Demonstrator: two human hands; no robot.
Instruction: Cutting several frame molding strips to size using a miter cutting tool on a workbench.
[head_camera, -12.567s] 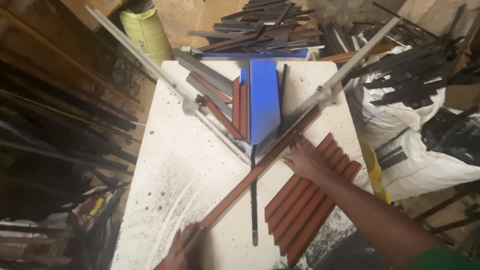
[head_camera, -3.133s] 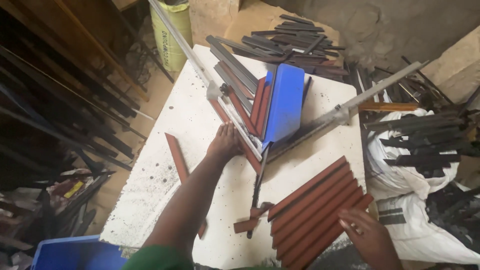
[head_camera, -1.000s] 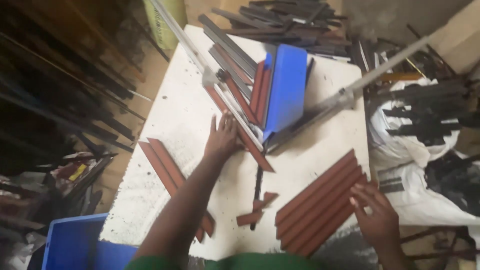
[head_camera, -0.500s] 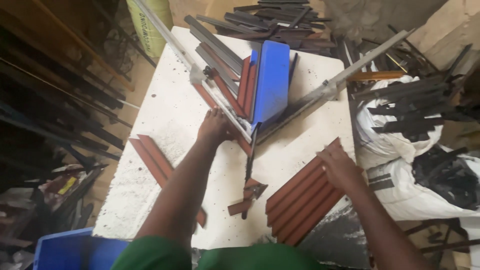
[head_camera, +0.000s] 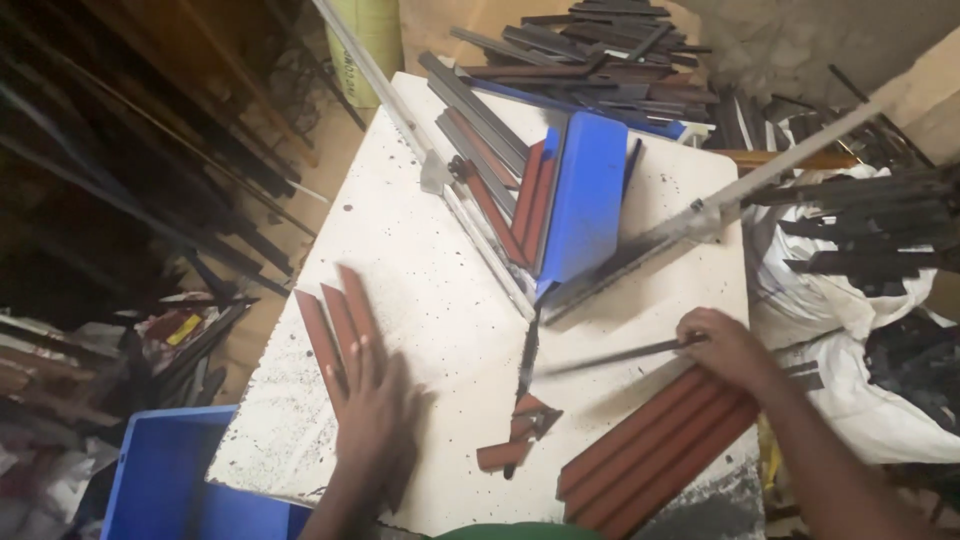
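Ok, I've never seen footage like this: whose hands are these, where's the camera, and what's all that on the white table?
There is no machine here. One camera sits on a person's head and looks down at their own two bare hands over a speckled white table. The left hand lies flat on a few reddish-brown strips near the table's left edge. The right hand grips a thin dark rod above a neat stack of reddish-brown strips. Between the hands lie short reddish offcuts. Further back, a blue panel leans among grey and reddish bars inside a V of two long metal rails. A blue crate sits at lower left.
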